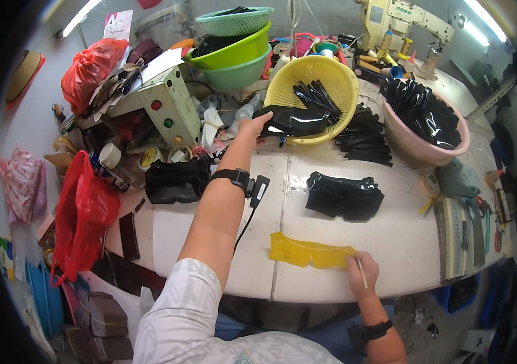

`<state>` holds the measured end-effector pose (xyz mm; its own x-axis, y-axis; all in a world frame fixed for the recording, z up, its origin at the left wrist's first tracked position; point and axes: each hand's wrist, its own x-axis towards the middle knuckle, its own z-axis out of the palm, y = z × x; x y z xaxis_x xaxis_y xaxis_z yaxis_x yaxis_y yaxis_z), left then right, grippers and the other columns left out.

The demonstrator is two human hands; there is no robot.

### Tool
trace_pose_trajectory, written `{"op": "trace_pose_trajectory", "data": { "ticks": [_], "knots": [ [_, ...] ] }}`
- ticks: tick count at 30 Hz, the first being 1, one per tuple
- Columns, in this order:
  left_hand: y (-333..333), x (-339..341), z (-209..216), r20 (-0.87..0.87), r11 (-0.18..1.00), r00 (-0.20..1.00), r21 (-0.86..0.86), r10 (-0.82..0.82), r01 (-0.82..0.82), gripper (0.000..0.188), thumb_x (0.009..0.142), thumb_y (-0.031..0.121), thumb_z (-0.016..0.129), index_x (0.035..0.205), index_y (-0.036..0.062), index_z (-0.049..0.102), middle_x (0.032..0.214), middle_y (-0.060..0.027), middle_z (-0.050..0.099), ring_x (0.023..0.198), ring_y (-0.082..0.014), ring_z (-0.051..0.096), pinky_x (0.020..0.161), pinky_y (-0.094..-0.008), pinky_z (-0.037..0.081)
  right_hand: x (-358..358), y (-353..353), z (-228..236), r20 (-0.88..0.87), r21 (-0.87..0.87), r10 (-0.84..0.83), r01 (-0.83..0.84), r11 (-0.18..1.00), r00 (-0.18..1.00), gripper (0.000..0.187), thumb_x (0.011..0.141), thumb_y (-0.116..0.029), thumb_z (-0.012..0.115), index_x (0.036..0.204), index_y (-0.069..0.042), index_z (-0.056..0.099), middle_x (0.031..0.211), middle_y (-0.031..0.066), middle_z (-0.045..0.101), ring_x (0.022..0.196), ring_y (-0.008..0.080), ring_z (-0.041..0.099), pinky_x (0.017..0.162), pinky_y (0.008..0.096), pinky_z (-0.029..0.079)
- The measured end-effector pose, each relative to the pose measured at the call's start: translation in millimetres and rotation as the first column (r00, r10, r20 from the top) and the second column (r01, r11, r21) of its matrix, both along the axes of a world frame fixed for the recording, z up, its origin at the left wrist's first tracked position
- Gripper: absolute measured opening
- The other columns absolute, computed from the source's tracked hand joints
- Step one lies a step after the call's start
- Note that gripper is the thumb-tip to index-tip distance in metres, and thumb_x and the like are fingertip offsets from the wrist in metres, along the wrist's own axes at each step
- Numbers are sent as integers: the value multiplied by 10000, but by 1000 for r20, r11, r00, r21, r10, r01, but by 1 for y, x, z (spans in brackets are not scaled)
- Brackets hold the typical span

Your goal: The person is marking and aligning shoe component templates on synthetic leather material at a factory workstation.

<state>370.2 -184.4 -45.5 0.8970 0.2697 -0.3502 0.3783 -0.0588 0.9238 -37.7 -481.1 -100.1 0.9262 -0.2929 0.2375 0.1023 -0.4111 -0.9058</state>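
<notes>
My left hand [252, 126] is clamped on a glossy black piece [292, 121] at the yellow basket's [289, 76] seven o'clock rim, my right hand [363, 273] pinches a thin stick on the yellow template [307, 253], and tugging carelessly could tip that basket.
</notes>
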Motion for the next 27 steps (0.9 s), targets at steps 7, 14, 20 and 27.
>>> {"op": "trace_pose_trajectory", "data": {
  "ticks": [7,14,20,27],
  "knots": [
    [-17,1,3,80,981,986,-138,146,-134,450,691,334,948,913,40,689,805,-33,662,580,-159,567,516,-331,453,0,0,-1,23,41,23,-24,999,999,67,903,-8,726,952,19,689,774,58,673,716,99,595,669,258,491],
    [-30,-9,4,251,909,961,362,119,-207,620,717,457,885,1092,-16,742,1036,-216,761,1016,-395,714,939,-476,529,0,-3,-1,22,50,25,-27,998,999,65,900,-3,725,945,18,684,776,63,668,705,105,594,661,256,488],
    [-46,-21,8,640,863,764,341,77,-373,672,694,382,917,1211,17,691,1164,-227,707,1041,-379,692,953,-438,523,0,-3,-5,23,68,24,-26,997,999,69,900,-5,731,946,14,683,778,63,666,706,106,592,661,258,489],
    [-25,3,8,615,963,741,-156,269,-220,601,734,158,905,1244,13,622,1115,-122,707,965,-247,701,862,-339,558,5,4,0,60,85,43,-49,995,997,67,905,-17,729,945,12,684,786,74,676,707,109,599,665,263,493]
  ]
}}
